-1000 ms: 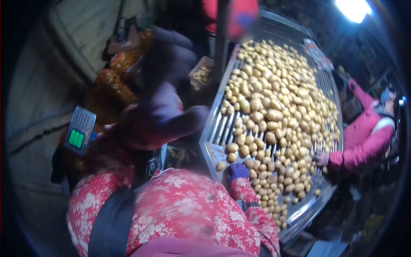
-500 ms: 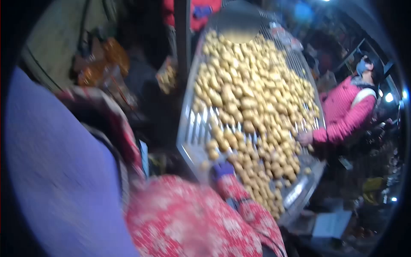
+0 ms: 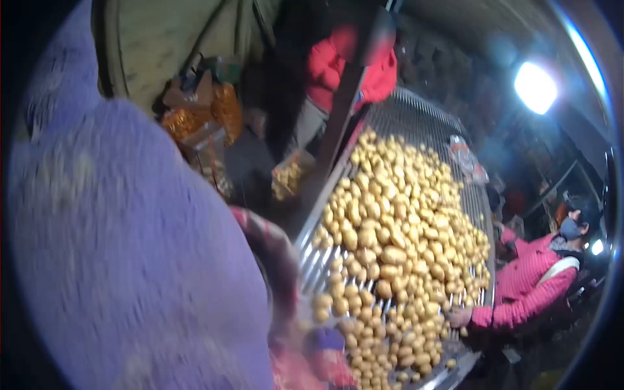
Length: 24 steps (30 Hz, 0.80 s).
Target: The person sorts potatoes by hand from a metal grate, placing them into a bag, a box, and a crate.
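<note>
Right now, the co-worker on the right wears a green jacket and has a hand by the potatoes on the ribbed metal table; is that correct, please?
Not quite: the head view shows the co-worker on the right in a pink jacket, not a green one. The hand is indeed by the potatoes on the ribbed metal table.

The left hand (image 3: 143, 253) is cut off left; the right hand (image 3: 327, 339) is blurred.
</note>
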### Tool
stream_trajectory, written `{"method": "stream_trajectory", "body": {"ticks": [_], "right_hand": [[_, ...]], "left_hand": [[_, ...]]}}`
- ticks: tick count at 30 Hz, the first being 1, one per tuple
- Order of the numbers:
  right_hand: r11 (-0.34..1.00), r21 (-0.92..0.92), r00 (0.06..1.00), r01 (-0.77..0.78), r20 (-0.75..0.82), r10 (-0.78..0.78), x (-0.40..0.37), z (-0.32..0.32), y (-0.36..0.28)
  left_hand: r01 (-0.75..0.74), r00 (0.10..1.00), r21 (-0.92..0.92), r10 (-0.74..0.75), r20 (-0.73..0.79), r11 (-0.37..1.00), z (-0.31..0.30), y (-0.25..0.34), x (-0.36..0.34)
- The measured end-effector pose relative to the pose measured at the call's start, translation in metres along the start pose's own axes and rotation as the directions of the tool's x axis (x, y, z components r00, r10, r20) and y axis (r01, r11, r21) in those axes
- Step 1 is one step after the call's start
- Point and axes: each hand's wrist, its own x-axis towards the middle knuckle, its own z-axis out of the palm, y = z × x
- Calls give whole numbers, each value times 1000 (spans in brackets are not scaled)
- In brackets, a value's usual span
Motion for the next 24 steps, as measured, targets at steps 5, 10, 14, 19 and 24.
{"method": "stream_trajectory", "body": {"ticks": [5,10,14,19,24], "right_hand": [[994,100,988,37,-150,-22,-7,-40,-13],[792,609,927,40,-319,198,32,-82,16],[936,324,847,138,-529,58,99,-112,91],[971,-35,941,-236,-257,219,180,-183,133],[904,-118,909,-411,-121,398,220,-179,155]], "left_hand": [[-65,992,129,78,-100,990,-1,22,54],[122,971,350,-185,152,929,5,-18,19],[356,767,359,-489,415,863,18,-112,-148],[414,472,500,-649,596,760,24,-147,-293],[342,-100,715,-733,673,609,33,-141,-292]]}}
